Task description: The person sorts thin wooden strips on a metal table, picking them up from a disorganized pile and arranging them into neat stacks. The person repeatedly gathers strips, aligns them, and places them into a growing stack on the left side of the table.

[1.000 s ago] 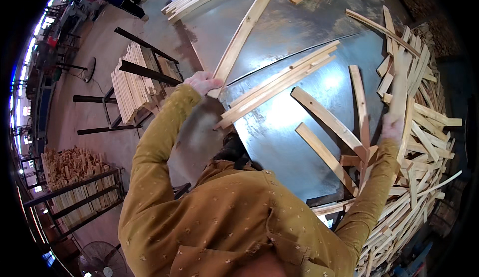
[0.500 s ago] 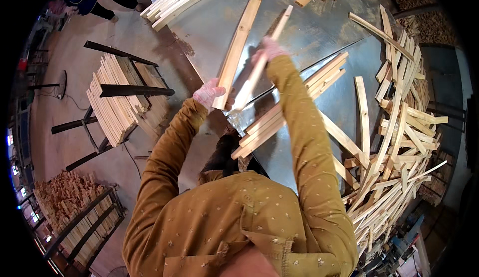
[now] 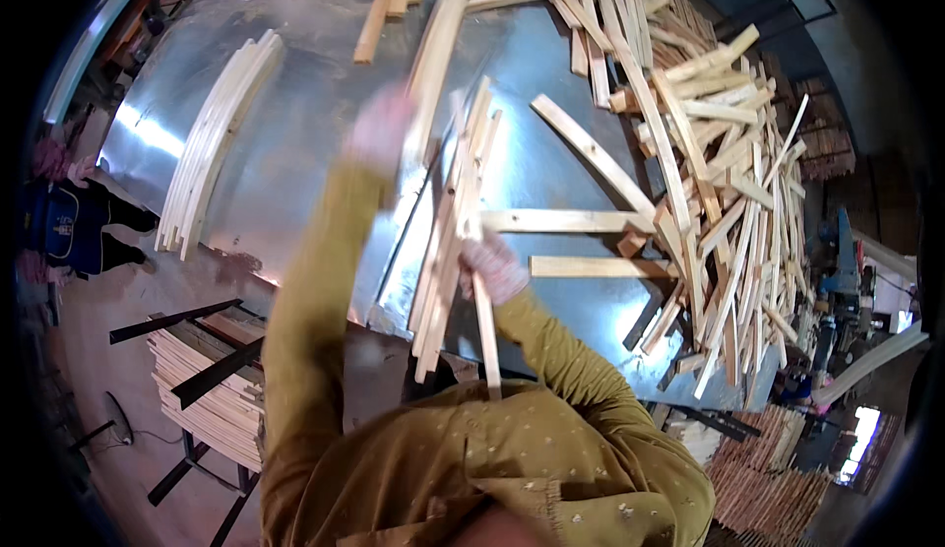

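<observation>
My right hand (image 3: 495, 267), in a pink and white glove, is closed around a narrow pale wooden slat (image 3: 487, 335) whose near end points toward my chest. Just left of it, a small bundle of slats (image 3: 438, 261) lies slanting across the metal table's near edge. Farther out, my gloved left hand (image 3: 382, 131) is smeared by motion at the lower end of a wider wooden board (image 3: 448, 30). It appears to grip that board, though its separate fingers do not show.
A big loose heap of slats (image 3: 733, 168) covers the right side of the metal table (image 3: 295, 143). A neat row of slats (image 3: 212, 148) lies at its left. Beyond the left edge stand a black rack (image 3: 207, 370) of stacked slats and another person (image 3: 74, 222).
My view has turned to the right. The left hand has moved outward with the board. My right hand has drawn back toward my body with its slat, beside the bundle.
</observation>
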{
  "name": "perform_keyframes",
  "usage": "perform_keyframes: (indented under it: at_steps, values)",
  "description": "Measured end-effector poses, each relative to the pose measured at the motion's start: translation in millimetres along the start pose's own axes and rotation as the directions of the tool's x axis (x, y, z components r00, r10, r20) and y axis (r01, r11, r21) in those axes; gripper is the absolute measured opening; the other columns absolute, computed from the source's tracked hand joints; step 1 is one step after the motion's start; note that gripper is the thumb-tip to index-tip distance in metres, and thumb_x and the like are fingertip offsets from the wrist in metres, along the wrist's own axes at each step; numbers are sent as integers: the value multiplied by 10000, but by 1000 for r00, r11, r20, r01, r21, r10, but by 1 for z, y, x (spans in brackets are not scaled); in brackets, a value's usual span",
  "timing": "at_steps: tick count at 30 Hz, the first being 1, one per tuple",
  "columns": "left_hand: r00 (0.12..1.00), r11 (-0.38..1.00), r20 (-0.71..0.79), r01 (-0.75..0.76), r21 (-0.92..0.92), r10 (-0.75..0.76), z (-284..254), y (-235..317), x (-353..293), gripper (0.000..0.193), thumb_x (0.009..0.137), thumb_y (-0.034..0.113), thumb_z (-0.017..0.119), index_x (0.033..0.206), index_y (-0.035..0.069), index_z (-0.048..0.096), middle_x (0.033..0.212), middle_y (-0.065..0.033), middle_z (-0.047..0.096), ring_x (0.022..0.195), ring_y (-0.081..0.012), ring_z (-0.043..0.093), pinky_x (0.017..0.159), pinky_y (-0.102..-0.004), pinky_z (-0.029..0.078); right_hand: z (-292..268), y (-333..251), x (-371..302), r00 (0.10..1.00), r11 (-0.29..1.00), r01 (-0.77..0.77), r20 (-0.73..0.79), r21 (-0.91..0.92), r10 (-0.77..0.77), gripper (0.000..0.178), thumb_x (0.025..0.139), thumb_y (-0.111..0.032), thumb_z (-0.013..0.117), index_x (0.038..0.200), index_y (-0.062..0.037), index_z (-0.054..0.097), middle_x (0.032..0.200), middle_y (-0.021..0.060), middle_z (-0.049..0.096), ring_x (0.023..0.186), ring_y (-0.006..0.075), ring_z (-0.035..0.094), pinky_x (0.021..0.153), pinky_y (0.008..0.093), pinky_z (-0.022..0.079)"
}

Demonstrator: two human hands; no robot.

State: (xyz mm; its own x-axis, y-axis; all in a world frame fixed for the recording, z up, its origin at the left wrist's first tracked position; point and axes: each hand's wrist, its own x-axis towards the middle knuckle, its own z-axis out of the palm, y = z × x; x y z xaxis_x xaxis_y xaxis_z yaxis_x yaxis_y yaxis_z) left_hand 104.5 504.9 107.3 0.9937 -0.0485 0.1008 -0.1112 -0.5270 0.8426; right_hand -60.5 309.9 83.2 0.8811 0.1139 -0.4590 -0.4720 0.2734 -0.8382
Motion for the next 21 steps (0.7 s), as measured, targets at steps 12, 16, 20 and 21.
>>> perform_keyframes:
  at_steps: [12, 16, 20, 21]
  values:
    - [608, 537, 793, 678, -502, -27, 158, 67, -125, 637, 849, 332, 741, 1339, 3, 502, 860, -86, 662, 655, -196, 651, 608, -304, 558, -148, -96, 106, 776, 648, 123, -334, -751, -535, 686, 932, -623, 475, 1244, -20, 577, 1134, 168, 616, 1085, 283, 584, 943, 356, 427]
    - [691, 5, 722, 723, -691, -42, 134, 62, -135, 644, 890, 392, 709, 1317, -46, 506, 770, -82, 636, 572, -169, 637, 513, -289, 548, -250, -99, 120, 848, -84, -405, -339, -911, -407, 621, 711, -469, 740, 1162, -68, 594, 1111, 140, 649, 1099, 321, 630, 940, 448, 498]
    - [689, -57, 716, 715, -697, -111, 95, 46, -141, 639, 876, 455, 705, 1250, -34, 531, 752, -77, 600, 606, -166, 616, 538, -297, 527, -294, -87, 112, 865, -169, -479, -431, -861, -257, 341, 877, -248, 610, 1184, -115, 545, 1201, 156, 650, 1155, 331, 626, 937, 469, 507]
    - [695, -184, 703, 679, -711, -150, 90, 40, -147, 631, 872, 455, 708, 1236, -31, 535, 764, -88, 607, 621, -172, 623, 545, -308, 529, -293, -92, 113, 863, -173, -490, -446, -854, -237, 373, 866, -271, 618, 1191, -105, 539, 1196, 174, 649, 1129, 353, 631, 924, 494, 513]
